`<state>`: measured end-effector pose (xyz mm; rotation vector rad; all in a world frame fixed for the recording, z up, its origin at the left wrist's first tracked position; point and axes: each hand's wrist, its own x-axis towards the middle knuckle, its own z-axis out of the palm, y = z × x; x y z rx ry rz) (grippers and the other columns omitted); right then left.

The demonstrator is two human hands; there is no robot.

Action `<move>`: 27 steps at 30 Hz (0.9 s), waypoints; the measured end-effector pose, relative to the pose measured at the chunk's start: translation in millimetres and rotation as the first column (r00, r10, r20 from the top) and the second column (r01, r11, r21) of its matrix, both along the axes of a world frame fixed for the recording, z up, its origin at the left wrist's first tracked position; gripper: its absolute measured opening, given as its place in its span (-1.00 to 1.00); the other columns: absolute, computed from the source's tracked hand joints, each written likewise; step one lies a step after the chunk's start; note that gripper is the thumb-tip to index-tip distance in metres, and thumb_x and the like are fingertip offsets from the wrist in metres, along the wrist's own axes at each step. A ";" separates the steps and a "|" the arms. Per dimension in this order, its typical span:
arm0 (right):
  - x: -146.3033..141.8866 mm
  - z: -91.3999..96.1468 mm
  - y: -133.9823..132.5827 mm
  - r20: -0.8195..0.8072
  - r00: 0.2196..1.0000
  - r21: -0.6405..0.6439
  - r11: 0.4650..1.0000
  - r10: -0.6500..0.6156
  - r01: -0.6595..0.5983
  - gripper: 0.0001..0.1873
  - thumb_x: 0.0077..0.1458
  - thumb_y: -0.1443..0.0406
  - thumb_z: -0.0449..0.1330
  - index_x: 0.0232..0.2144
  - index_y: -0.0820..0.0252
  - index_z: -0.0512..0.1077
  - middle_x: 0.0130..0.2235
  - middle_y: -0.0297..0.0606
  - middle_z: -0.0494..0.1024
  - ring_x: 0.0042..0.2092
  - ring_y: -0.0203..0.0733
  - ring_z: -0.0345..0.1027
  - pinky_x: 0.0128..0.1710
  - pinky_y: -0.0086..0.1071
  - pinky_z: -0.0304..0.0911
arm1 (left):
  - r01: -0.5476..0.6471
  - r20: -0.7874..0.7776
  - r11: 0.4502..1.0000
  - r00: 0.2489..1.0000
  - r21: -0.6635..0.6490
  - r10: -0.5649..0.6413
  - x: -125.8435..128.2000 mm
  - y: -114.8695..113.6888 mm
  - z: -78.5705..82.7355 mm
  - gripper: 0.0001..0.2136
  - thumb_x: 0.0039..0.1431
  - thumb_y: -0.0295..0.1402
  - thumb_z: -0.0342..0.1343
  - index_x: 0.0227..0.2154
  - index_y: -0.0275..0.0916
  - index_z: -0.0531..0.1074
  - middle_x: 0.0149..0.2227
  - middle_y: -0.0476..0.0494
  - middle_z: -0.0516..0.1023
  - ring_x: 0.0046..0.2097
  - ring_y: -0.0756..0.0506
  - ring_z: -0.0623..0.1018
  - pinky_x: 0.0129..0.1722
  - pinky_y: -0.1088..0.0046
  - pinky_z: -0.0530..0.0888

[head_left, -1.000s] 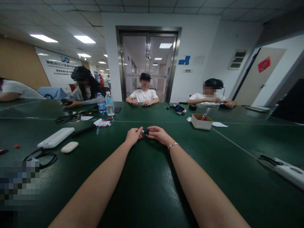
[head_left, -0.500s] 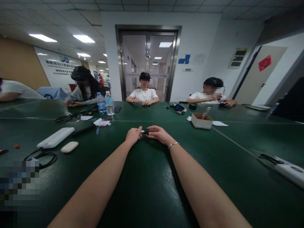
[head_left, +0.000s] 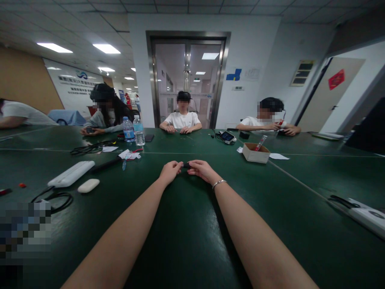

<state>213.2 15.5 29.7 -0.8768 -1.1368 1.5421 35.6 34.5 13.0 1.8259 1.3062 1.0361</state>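
Over the green table [head_left: 180,224], my two hands meet in front of me around a small black tube [head_left: 186,165]. My left hand [head_left: 171,172] pinches its left end between thumb and fingers. At the opposite end, my right hand [head_left: 203,170], with a silver bangle at the wrist, has its fingertips closed on the tube. Only a short dark stretch shows between the hands; the fingers cover the rest, so its exact kind is unclear.
Left of my arms lie a white power bank [head_left: 71,174], a white rounded case [head_left: 88,186] and black cables [head_left: 90,147]. Two water bottles [head_left: 139,132] stand farther back. To the right are an open box [head_left: 255,154] and a small device [head_left: 227,137]. Several people sit across the table.
The silver part seen between my hands earlier no longer shows; only black is visible there. My left fingers have shifted slightly right. Across the table, the person at right has a red item near one hand.
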 end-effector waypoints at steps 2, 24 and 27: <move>-0.5 0.1 0.2 -0.005 1.000 -0.011 1.000 -0.017 0.017 -0.97 0.08 0.49 0.17 -0.35 0.42 0.38 -0.46 -0.13 0.48 -0.51 -0.27 0.42 -0.48 -0.49 0.42 | 0.042 0.038 0.999 0.998 0.025 -0.043 0.0 -0.4 0.1 -0.73 0.03 -0.14 0.03 -0.35 -0.26 0.39 -0.44 -0.07 0.45 -0.48 0.01 0.40 -0.47 0.51 0.32; -2.0 1.7 -1.0 0.015 1.000 -0.028 0.999 -0.019 0.020 -0.96 0.10 0.53 0.12 -0.36 0.44 0.38 -0.48 -0.11 0.48 -0.53 -0.29 0.41 -0.51 -0.53 0.40 | 0.113 0.120 0.993 0.986 0.021 -0.115 3.7 -2.1 1.9 -0.78 0.10 -0.27 -0.04 -0.24 -0.24 0.36 -0.40 -0.07 0.43 -0.42 0.02 0.40 -0.43 0.54 0.33; -1.4 1.4 -0.7 0.004 1.000 -0.022 1.000 -0.013 0.013 -0.95 0.10 0.53 0.12 -0.35 0.44 0.38 -0.48 -0.11 0.48 -0.53 -0.30 0.41 -0.51 -0.53 0.40 | 0.107 0.124 0.994 0.987 -0.001 -0.106 3.5 -0.3 0.1 -0.76 0.12 -0.24 -0.08 -0.24 -0.24 0.36 -0.44 -0.05 0.43 -0.46 0.03 0.39 -0.45 0.53 0.33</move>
